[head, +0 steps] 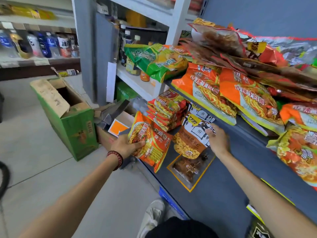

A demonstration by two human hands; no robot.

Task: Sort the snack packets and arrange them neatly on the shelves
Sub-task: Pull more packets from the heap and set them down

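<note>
Orange noodle pkt [151, 143] sits at the lower shelf's [231, 186] front-left corner, gripped by the left hand [126, 146] and seemingly partly past the edge, so a slack hold could drop it. Just right, the seed pkt [192, 136] lies flat w/ right hand [218, 140] fingers on its top edge; pinch or touch, can't tell. Farther right, the overhanging upper-shelf pile [247, 93] may slide if bumped.

From my head, the one wide camera looks forward and down, close over the shelf [231, 170] at two o'clock, floor [42, 169] at nine.
</note>
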